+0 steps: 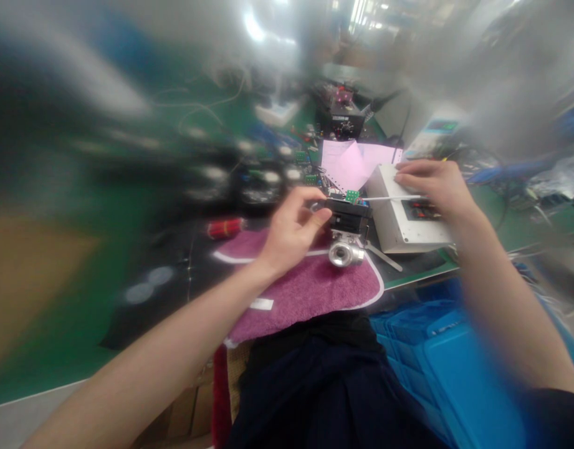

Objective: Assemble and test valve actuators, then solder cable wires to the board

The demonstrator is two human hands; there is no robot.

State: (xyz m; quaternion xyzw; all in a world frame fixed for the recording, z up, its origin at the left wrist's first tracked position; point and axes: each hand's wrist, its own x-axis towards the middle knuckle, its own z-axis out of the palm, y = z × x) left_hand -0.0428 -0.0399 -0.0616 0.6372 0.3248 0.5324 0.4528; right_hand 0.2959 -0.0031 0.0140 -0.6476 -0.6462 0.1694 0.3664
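My left hand (293,227) is closed on the side of a black actuator housing (346,215), thumb in front and fingers behind. Below the housing is a shiny metal valve body (345,252) with a round port facing me. A small green circuit board (352,196) shows at the housing's top. From there a white cable (392,198) runs right to a white box (387,218) with a dark terminal panel (422,210). My right hand (431,184) rests over the top of this box, fingers stretched out and nothing visible in them.
A purple cloth (310,290) with white edging lies under the valve. Red wire spool (225,228) stands left, pink papers (352,159) and a black dial unit (345,121) behind. A flat metal strip (384,257) lies by the box. Blue crates (448,355) are below right.
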